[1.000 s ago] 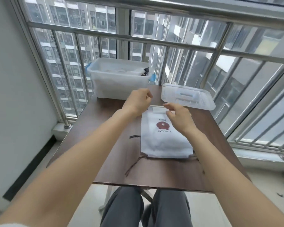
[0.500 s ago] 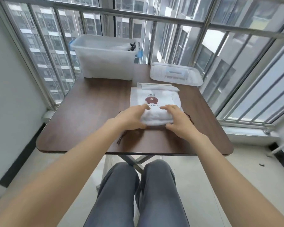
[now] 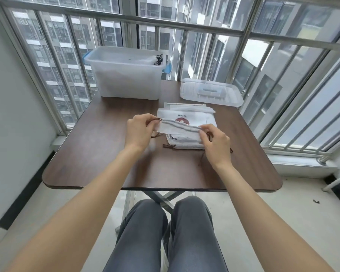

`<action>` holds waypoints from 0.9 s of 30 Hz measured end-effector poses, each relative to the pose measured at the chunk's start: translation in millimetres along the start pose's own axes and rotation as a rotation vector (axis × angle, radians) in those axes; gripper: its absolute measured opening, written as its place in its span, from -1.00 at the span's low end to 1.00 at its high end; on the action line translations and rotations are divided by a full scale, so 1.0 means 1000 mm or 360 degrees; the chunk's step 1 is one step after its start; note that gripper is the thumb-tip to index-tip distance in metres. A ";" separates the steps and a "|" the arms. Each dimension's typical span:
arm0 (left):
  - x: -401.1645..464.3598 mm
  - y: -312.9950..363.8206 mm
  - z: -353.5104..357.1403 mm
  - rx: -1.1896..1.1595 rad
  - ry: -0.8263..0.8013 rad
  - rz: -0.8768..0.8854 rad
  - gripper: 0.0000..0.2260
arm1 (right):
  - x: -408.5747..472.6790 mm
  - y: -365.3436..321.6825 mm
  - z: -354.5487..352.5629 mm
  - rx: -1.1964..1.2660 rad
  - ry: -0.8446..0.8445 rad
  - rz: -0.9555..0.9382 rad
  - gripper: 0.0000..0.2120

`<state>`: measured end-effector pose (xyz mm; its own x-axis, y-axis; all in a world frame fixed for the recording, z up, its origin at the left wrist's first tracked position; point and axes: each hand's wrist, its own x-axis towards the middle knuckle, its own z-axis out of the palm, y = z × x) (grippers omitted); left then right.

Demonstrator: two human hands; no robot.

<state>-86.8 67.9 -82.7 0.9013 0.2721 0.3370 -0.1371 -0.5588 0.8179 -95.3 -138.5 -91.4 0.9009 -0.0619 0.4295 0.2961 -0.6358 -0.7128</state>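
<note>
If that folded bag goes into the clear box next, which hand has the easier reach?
Probably the left. The left hand pinches the left end of the white bag, on the side where the open box stands. The right hand pinches the other end, nearer the lid.

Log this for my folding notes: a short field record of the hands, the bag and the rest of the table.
left hand: pinches the left end of the white drawstring bag's raised fold
right hand: pinches the fold's right end
bag: on the brown table, logo partly covered
cords: brown, trailing beside the bag
bin: clear, open, far left
lid: flat, right of the bin
</note>
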 end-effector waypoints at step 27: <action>0.009 -0.023 0.003 -0.1669 -0.0027 -0.1173 -0.78 | 0.009 -0.008 0.025 0.1963 0.0327 0.1052 -0.76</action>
<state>-74.0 81.2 -99.8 0.9061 0.2378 -0.3498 0.1447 0.6028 0.7846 -81.0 -114.8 -96.0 0.9508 -0.2564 -0.1741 0.0230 0.6184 -0.7855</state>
